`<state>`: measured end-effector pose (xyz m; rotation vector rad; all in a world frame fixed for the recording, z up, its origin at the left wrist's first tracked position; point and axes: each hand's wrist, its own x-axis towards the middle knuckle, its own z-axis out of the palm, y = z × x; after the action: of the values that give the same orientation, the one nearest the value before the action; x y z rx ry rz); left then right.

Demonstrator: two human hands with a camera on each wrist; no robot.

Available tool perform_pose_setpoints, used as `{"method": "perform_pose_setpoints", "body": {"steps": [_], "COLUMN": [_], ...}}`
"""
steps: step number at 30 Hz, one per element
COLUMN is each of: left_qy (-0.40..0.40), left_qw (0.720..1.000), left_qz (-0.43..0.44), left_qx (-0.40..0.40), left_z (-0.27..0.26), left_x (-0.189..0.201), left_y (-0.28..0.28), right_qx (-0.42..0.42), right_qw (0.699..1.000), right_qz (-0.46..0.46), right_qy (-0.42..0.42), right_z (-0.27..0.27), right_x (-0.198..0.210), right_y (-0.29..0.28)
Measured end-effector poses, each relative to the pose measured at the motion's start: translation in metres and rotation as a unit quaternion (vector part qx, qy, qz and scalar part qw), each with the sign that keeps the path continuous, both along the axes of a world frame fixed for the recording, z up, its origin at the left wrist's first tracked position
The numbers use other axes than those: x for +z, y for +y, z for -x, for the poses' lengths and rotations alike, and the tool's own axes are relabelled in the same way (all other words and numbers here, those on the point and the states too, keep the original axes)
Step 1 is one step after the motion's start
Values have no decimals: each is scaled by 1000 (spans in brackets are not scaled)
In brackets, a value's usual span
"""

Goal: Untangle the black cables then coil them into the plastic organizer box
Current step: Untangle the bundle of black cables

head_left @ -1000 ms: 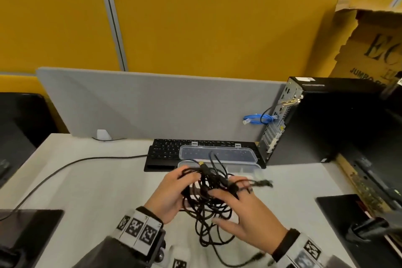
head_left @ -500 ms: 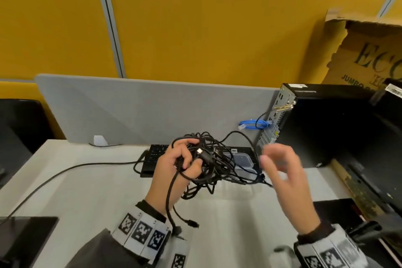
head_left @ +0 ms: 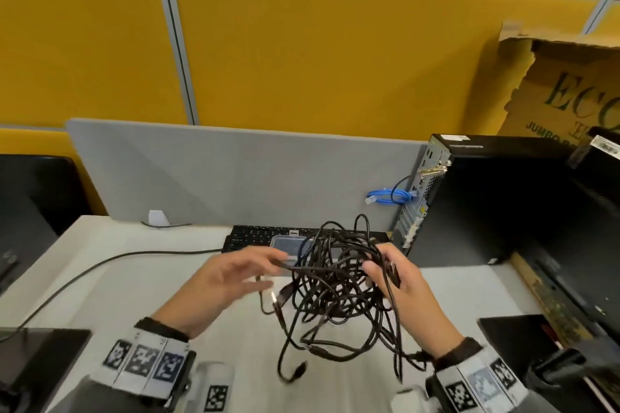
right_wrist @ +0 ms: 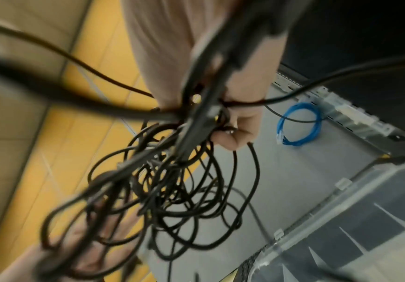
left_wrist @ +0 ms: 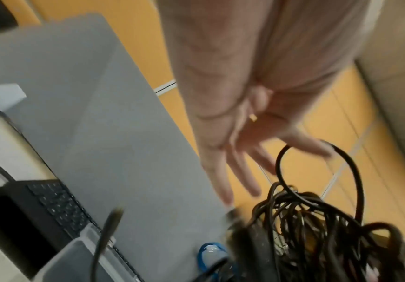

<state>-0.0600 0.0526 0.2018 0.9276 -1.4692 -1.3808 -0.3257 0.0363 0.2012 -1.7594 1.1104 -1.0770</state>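
Observation:
A tangle of black cables (head_left: 335,292) hangs in the air above the white desk (head_left: 134,278). My right hand (head_left: 385,271) grips its right side, with strands running through the curled fingers (right_wrist: 235,133). My left hand (head_left: 268,270) is just left of the bundle, fingers straight and spread (left_wrist: 239,171), touching the outer strands at most. Loose cable ends with plugs (head_left: 297,372) dangle toward me. The clear plastic organizer box (head_left: 285,245) lies open behind the tangle against the keyboard, partly hidden by cables; its divided inside shows in the right wrist view (right_wrist: 356,229).
A black keyboard (head_left: 255,235) lies by the grey divider (head_left: 235,178). A black computer tower (head_left: 486,204) with a coiled blue cable (head_left: 389,196) stands at the right. Another black cord (head_left: 100,265) crosses the desk on the left. Dark pads (head_left: 40,355) lie at both front corners.
The tangle passed from my left hand to my right. The left hand, which gripped it, now lies straight beside it; the right hand, free before, has closed on it.

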Motion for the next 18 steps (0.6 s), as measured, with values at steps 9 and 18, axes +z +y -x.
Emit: {"method": "perform_pose_setpoints", "body": {"steps": [9, 18], "left_qy": [-174, 39], "left_qw": [981, 973], "left_qz": [74, 20], "left_qx": [39, 227], "left_z": [75, 66], "left_x": [27, 14], "left_y": [-24, -25], "right_qx": [-9, -62], "right_qw": [995, 995], "right_qz": [90, 69], "right_qy": [34, 42], "right_z": [-13, 20], "right_x": [21, 32], "right_y": [-8, -14]}}
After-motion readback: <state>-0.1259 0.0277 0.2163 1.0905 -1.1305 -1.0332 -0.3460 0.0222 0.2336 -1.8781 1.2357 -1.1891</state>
